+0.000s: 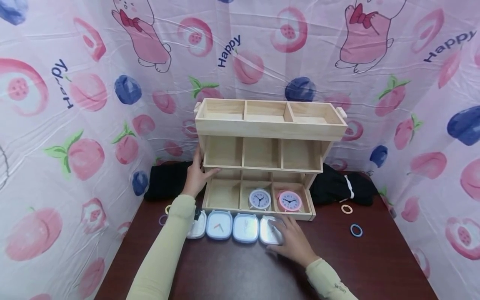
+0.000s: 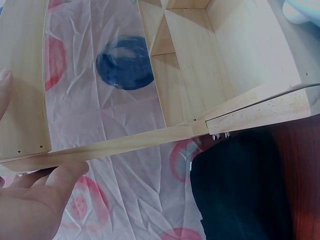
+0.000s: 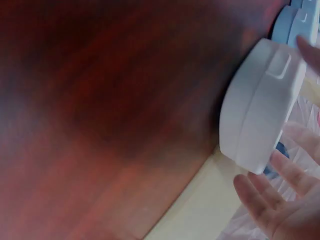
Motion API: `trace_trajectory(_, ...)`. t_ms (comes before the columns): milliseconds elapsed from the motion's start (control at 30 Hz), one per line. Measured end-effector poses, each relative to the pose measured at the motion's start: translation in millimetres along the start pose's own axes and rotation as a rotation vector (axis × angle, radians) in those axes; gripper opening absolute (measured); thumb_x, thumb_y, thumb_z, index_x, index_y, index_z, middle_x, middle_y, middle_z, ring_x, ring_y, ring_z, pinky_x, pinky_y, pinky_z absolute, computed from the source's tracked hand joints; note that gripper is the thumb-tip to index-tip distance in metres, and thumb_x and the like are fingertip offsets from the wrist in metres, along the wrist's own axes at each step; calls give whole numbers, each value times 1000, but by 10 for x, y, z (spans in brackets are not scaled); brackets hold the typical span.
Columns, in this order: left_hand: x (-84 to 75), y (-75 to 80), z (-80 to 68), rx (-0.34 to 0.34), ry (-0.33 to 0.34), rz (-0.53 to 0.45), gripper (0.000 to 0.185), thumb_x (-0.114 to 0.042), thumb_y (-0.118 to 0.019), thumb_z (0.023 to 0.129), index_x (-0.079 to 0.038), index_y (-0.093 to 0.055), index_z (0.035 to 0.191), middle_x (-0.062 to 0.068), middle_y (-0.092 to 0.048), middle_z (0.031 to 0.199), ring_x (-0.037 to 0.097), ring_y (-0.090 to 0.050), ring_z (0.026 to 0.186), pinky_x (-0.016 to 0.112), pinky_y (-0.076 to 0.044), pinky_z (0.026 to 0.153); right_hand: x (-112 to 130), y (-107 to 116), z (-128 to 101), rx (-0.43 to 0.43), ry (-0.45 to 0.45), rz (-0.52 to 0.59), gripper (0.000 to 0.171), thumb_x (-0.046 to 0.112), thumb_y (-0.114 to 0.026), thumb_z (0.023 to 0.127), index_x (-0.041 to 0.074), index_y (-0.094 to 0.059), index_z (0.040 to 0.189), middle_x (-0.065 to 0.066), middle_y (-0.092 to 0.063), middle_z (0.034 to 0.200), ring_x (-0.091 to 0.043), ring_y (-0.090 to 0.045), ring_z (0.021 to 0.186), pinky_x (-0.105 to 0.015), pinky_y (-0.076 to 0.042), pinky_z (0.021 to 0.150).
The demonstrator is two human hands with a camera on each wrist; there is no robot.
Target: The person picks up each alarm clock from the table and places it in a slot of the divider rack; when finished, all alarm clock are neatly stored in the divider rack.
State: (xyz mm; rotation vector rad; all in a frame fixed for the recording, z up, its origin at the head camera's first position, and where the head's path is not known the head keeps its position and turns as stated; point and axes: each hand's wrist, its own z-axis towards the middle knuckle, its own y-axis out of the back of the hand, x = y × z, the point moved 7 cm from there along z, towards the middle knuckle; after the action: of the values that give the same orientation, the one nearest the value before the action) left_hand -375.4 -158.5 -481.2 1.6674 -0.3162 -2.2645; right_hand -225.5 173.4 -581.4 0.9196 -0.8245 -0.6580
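Observation:
A three-tier wooden shelf (image 1: 270,125) stands at the back of the dark table (image 1: 240,271). My left hand (image 1: 196,173) grips its left side at the middle tier, thumb along the front rail; in the left wrist view the hand (image 2: 30,205) pinches the shelf's (image 2: 200,75) wooden edge. My right hand (image 1: 290,241) lies with extended fingers over the rightmost white square case (image 1: 264,229) in a row of several. The right wrist view shows that hand's straight fingers (image 3: 280,200) beside the case (image 3: 260,105). A grey-white round clock (image 1: 260,199) and a pink one (image 1: 289,201) sit in the bottom tier.
Black cloth lies left (image 1: 165,179) and right (image 1: 343,187) of the shelf. Hair ties lie on the table: orange (image 1: 346,208), blue (image 1: 356,230), purple (image 1: 163,219). Pink printed sheeting (image 1: 75,125) walls the table on three sides.

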Motion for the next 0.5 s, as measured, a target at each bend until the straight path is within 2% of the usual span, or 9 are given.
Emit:
trace_trajectory(200, 13, -3, 4, -3, -3, -12, 119, -16, -87, 92, -39, -3, 173, 13, -28, 177, 33, -32, 162, 54, -38, 129, -23, -31, -62, -28, -62, 18, 79, 37, -107, 57, 13, -75, 125, -14, -67, 133, -38, -60, 121, -55, -58, 99)
trace_trajectory(400, 19, -7, 10, -5, 0, -14, 119, -16, -87, 91, -38, -3, 173, 12, -30, 176, 31, -33, 162, 52, -37, 129, -56, -19, -171, 49, -214, 78, 80, 33, -108, 57, 15, -70, 125, -8, -62, 130, -29, -69, 112, -50, -61, 97)
trace_trajectory(500, 18, -2, 16, -6, 7, -13, 120, -15, -87, 91, -38, -3, 173, 12, -30, 176, 31, -33, 162, 52, -37, 129, -63, -1, -224, 87, -257, 90, 86, 27, -108, 56, 14, -67, 130, -7, -63, 132, -28, -69, 115, -50, -61, 100)
